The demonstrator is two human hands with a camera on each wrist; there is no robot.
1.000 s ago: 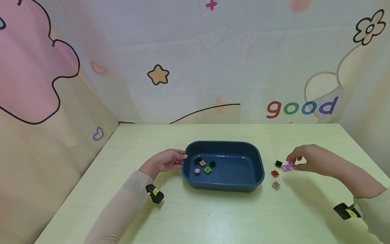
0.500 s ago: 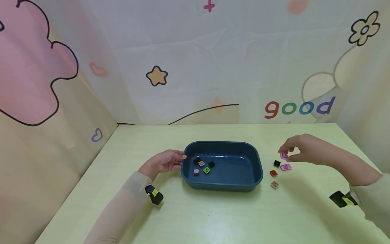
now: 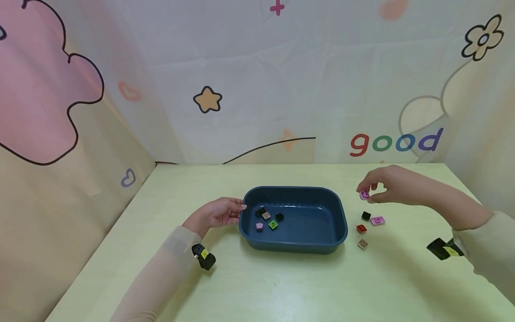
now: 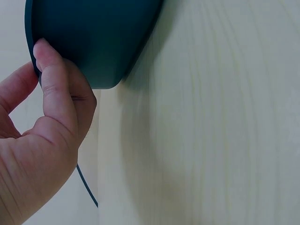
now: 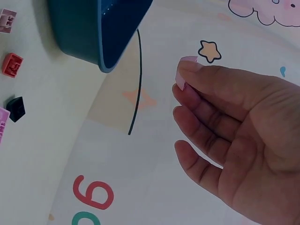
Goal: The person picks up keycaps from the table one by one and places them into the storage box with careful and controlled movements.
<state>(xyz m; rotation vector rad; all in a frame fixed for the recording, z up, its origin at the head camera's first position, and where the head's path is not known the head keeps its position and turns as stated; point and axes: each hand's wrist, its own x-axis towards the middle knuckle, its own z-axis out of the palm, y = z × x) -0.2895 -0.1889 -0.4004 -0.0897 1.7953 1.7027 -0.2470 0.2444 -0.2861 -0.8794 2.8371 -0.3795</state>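
A blue rectangular tub (image 3: 297, 248) stands on the table. My left hand (image 3: 219, 212) pinches its left rim between thumb and fingers, as the left wrist view shows close up. Inside the tub's left half lie a green brick (image 3: 273, 224), a pink brick (image 3: 259, 226), a tan brick (image 3: 266, 215) and some black ones (image 3: 279, 217). My right hand (image 3: 392, 184) pinches a small pink toy brick (image 3: 364, 195) between thumb and forefinger, raised above the table right of the tub. In the right wrist view the fingers partly cover this brick (image 5: 181, 79).
Right of the tub, on the table, lie a black brick (image 3: 366, 216), a flat pink brick (image 3: 377, 221), a red brick (image 3: 361, 229) and a tan brick (image 3: 363, 244). A printed curtain (image 3: 257, 89) hangs behind the table's back edge.
My right hand has lifted the pink brick off the table beside the flat pink one and moved it up and left. My left hand stays on the tub's rim.
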